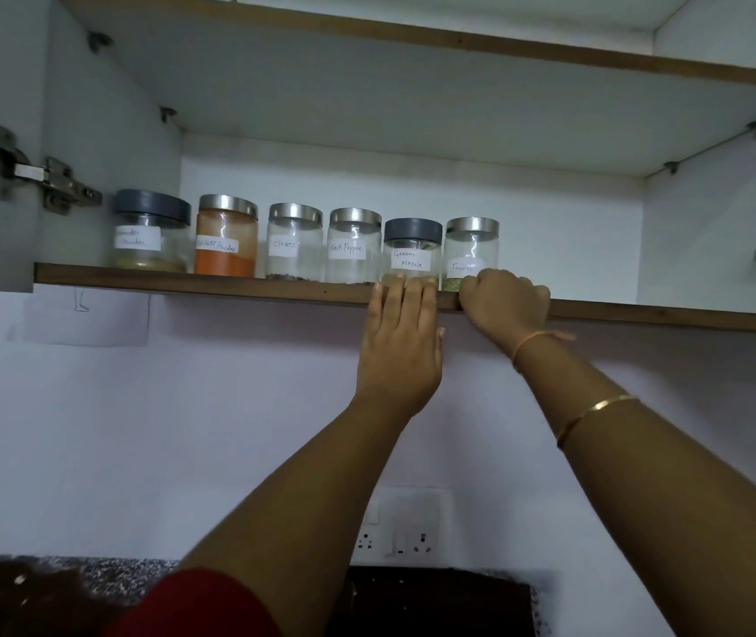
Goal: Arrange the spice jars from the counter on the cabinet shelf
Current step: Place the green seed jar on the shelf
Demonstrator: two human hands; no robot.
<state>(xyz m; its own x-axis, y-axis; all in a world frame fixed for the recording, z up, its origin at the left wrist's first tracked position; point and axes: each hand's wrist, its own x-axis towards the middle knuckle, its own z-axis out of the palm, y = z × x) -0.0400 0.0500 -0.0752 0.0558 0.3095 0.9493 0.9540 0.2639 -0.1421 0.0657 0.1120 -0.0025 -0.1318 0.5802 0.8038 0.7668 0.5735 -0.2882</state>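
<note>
aligning garam masala jar (411, 250) | left hand (399, 347) flat at base | right hand (505, 301) curled, hold unclear | push low, evenly

shelf (229, 282) | wood-edged | six labelled spice jars (294, 243) in a row

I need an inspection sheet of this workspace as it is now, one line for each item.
Surface: cabinet shelf, wooden front edge.
Job's things: six upright labelled jars in one row, among them Cloves jar, Black Pepper jar, Garam Masala jar, Fennel jar.
Clutter: nothing seen.
Hands: left hand flat, straight fingers at the Garam Masala jar's foot; right hand curled at the Fennel jar's foot, hold hidden.
Cables: nothing seen.
Surroundings: door hinge, wall socket, speckled counter below.
</note>
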